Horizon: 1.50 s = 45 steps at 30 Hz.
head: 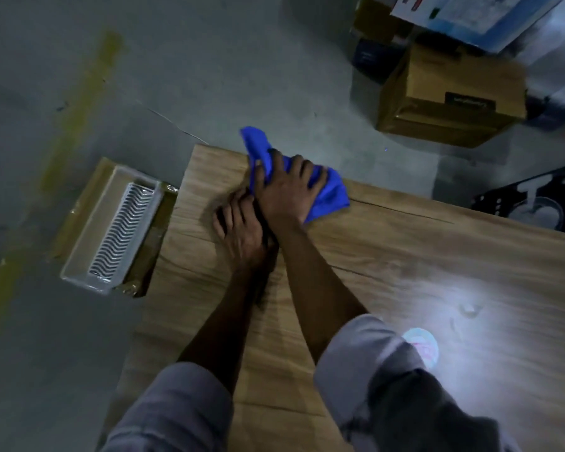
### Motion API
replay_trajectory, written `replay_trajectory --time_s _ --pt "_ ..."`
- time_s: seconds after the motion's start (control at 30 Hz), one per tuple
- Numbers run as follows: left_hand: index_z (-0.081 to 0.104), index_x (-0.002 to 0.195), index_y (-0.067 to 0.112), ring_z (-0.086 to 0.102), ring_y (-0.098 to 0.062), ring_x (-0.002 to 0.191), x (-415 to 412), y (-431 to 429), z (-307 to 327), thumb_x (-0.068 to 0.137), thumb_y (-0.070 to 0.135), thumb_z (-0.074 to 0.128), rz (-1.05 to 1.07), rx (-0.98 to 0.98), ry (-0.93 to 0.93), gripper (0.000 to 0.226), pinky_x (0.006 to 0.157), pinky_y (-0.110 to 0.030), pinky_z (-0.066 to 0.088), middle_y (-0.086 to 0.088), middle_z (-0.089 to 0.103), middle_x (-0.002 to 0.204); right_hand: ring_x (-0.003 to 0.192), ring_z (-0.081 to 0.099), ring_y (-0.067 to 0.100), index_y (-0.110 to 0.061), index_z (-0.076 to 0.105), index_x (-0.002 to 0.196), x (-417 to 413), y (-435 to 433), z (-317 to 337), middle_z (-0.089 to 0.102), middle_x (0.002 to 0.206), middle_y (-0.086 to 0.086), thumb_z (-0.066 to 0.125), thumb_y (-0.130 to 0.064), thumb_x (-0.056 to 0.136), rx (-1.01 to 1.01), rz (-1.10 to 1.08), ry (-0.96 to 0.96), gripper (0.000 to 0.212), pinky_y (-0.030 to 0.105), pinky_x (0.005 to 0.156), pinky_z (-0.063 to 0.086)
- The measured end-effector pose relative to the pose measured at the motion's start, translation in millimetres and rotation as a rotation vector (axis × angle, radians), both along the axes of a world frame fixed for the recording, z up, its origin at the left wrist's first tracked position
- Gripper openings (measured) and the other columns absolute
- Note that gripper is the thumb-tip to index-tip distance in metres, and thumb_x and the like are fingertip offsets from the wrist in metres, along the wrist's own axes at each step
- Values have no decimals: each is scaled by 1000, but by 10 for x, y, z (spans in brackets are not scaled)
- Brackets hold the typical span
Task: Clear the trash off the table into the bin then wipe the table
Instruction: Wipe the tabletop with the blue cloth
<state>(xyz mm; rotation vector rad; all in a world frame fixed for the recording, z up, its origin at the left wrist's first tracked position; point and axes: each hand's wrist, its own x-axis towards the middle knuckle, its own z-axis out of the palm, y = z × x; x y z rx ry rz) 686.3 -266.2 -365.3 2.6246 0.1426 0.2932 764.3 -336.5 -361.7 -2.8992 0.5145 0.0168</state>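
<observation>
Our right hand (pixel 287 194) grips the blue cloth (pixel 330 194), fingers spread and curled into it, at the far-left corner of the table (pixel 405 256). Our left hand (pixel 242 230) rests loosely spread beside it. The remaining tabletop lies rightward and nearer us.

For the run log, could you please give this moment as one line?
phase: wiping | right hand: holds blue cloth against table | left hand: rests on table

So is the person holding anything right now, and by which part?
The right hand grips the blue cloth over its bunched middle, pressing it onto the table; both ends stick out. The left hand holds nothing and rests on the table.
</observation>
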Motion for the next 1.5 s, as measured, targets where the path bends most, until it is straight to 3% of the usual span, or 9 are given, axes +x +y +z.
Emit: replay_trajectory --time_s 0.17,0.37,0.5,0.7,0.87,1.03,1.2,1.33,1.5 --pt "56 120 11 50 -34 127 -21 -26 48 83 26 54 28 89 54 40 111 -57 30 -12 53 141 121 52 29 -37 46 147 -83 -498 37 60 129 5 33 -65 100 -15 259 4 56 53 110 27" --pt "57 127 12 43 -30 135 -46 -20 76 88 24 59 23 17 64 41 114 -59 25 -8 49 145 123 49 35 -27 53 136 -507 -1771 42 60 124 14 28 -65 100 -99 -155 29 58 58 114 25" --pt "57 120 13 46 -29 129 -44 -5 83 84 21 55 7 -16 52 37 116 -60 22 -7 55 136 130 42 36 -24 56 134 -255 -1259 37 56 131 17 30 -57 99 -92 -349 102 55 61 117 18" --pt "55 93 8 44 -28 96 15 125 20 87 24 44 219 -340 -104 20 88 -49 41 -25 59 98 130 42 33 -35 45 145 302 545 90 52 139 9 30 -54 103 22 210 127 49 57 115 17" --pt "53 86 0 43 -30 91 -53 154 51 78 19 47 173 -457 -141 22 80 -37 30 -22 50 97 129 47 31 -40 36 151 522 471 152 52 142 4 27 -58 104 63 472 212 52 51 106 28" --pt "50 84 2 43 -30 97 -77 134 113 71 5 59 223 -512 -103 16 91 -40 31 -19 48 100 112 56 36 -26 57 129 -22 -631 113 65 117 12 27 -61 101 -81 171 50 54 50 100 34" --pt "46 81 6 41 -26 94 -94 174 126 70 7 61 209 -591 -98 19 89 -36 30 -15 45 95 122 48 39 -23 58 127 63 -453 121 60 126 13 25 -58 102 -64 -56 129 54 58 110 26" --pt "42 78 7 41 -23 87 -143 329 137 78 17 49 159 -717 -133 12 79 -40 37 -12 44 88 128 47 35 -31 49 141 442 421 87 54 138 8 25 -56 104 29 283 163 51 54 106 27" --pt "45 78 14 52 -42 77 -415 812 -4 80 2 52 219 -852 -132 14 63 -64 45 -16 51 85 141 37 27 -45 49 141 443 822 68 40 156 -3 33 -52 103 14 668 83 42 55 115 21"
